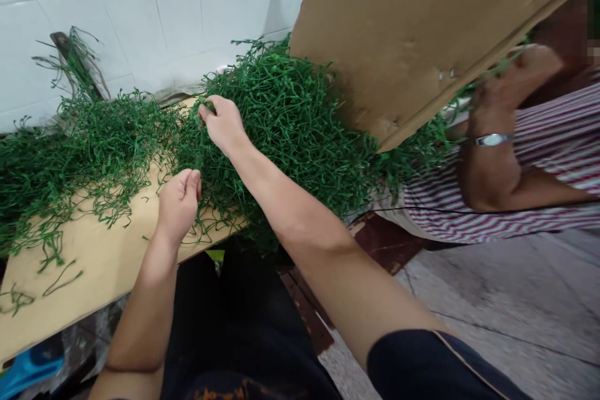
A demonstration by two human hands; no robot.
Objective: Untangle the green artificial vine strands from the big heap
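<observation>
One blue thing is sitting low at the far left, under the edge of one tan worktop. Two heaps of green strands are lying along the white tile wall, with too many strands to count. The smaller heap is spreading over the worktop, and one dark stick is poking up behind it with strands hanging on. One bent strand is lying by itself near the front.

Next, the left hand is curling its fingers in tight above the worktop; I cannot tell if they are holding anything. Just past it, the right hand is pinching a bit of green between thumb and fingers, beside the bigger heap. Orange writing is showing on dark clothes below, too cut off to read.

One big brown board is leaning over the bigger heap, with four shiny bits showing. Farthest right, another person is wearing one silver watch and striped clothes.
</observation>
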